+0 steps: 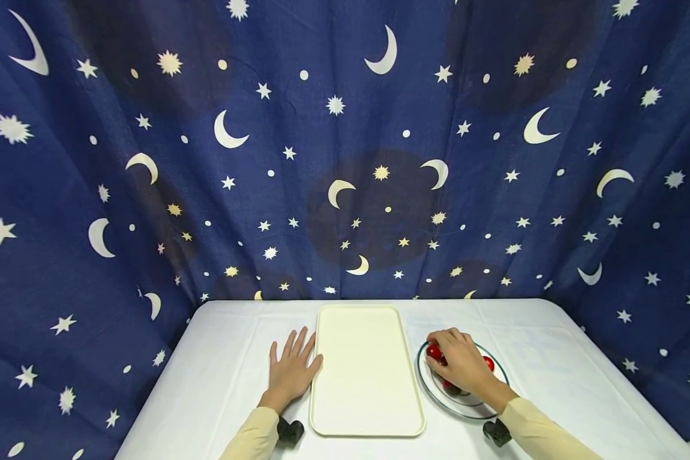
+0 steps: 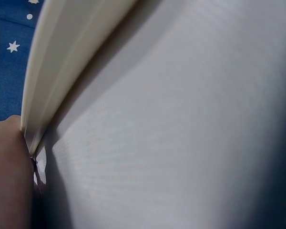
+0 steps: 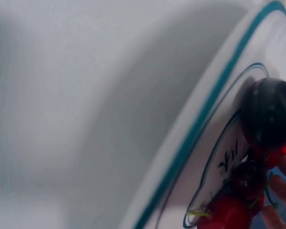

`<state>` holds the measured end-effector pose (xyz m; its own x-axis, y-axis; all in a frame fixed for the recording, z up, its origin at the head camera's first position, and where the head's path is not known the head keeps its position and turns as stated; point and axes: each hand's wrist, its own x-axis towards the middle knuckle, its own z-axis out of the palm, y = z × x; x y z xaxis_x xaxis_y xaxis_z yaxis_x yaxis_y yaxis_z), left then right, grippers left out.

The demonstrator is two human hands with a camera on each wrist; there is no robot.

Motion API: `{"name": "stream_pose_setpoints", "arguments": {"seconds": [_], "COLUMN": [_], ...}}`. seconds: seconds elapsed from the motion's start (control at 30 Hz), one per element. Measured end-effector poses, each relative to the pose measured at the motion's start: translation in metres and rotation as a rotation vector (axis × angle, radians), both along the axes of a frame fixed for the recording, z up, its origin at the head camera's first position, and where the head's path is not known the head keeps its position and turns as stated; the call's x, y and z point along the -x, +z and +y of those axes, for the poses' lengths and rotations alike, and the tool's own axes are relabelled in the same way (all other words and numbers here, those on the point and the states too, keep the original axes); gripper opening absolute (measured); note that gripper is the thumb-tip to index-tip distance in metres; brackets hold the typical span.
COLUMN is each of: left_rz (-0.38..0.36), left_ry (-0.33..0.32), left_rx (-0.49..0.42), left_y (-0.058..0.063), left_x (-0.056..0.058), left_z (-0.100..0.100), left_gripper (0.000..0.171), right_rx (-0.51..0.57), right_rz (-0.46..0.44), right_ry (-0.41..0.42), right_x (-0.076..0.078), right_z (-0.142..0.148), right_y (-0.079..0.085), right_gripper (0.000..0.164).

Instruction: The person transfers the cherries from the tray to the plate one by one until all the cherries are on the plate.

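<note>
My left hand (image 1: 292, 370) lies on the white tablecloth with its fingers spread and straight. Its thumb is right at the left rim of a cream rectangular tray (image 1: 365, 370). Over on the right, my right hand (image 1: 460, 361) reaches into a white plate (image 1: 427, 383) with a teal rim. A red cherry tomato (image 1: 434, 351) shows between its thumb and fingers; I cannot tell whether they grip it. Several red and dark tomatoes share the plate, among them a large dark one (image 3: 268, 113) and a red one with a green stem (image 3: 227, 213).
The tray lies between the two hands, with the plate to its right. A white cloth (image 1: 236, 383) covers the table. Behind and at both sides hangs a dark blue curtain (image 1: 287, 191) with moons and stars.
</note>
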<state>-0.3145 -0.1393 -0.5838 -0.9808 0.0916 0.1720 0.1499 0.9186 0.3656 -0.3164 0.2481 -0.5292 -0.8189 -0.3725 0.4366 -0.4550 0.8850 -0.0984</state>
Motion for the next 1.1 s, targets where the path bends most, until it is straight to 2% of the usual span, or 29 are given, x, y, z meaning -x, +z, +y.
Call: {"name": "stream_pose_setpoints", "arguments": {"seconds": [0.17, 0.4, 0.5, 0.63, 0.7, 0.83, 0.93, 1.1], "left_rz": [-0.013, -0.032, -0.035, -0.008, -0.001, -0.049, -0.088, -0.122], "left_ry": [0.017, 0.007, 0.010, 0.004, -0.004, -0.020, -0.039, -0.077], "left_rx": [0.007, -0.030, -0.028, -0.023, -0.022, -0.015, -0.035, -0.089], "left_y": [0.007, 0.016, 0.012, 0.003, 0.003, 0.017, 0.032, 0.046], "left_x": [-0.001, -0.009, -0.009, -0.003, 0.000, -0.002, -0.006, -0.002], "left_z": [-0.002, -0.003, -0.004, -0.008, -0.009, -0.009, -0.007, -0.005], "left_gripper": [0.064, 0.060, 0.060, 0.061, 0.061, 0.061, 0.059, 0.062], "right_rx": [0.041, 0.079, 0.087, 0.098, 0.105, 0.113, 0.116, 0.135], "right_rz": [0.033, 0.047, 0.042, 0.011, -0.004, -0.001, 0.019, 0.052], "right_ry": [0.011, 0.020, 0.021, 0.002, 0.000, 0.011, 0.024, 0.040], "right_x": [0.004, 0.005, 0.007, 0.012, 0.014, 0.019, 0.021, 0.023], "right_z": [-0.003, -0.005, -0.007, -0.010, -0.011, -0.012, -0.012, -0.012], "right_y": [0.003, 0.004, 0.007, 0.017, 0.023, 0.028, 0.030, 0.036], "right_gripper": [0.028, 0.017, 0.016, 0.014, 0.012, 0.006, 0.009, 0.012]}}
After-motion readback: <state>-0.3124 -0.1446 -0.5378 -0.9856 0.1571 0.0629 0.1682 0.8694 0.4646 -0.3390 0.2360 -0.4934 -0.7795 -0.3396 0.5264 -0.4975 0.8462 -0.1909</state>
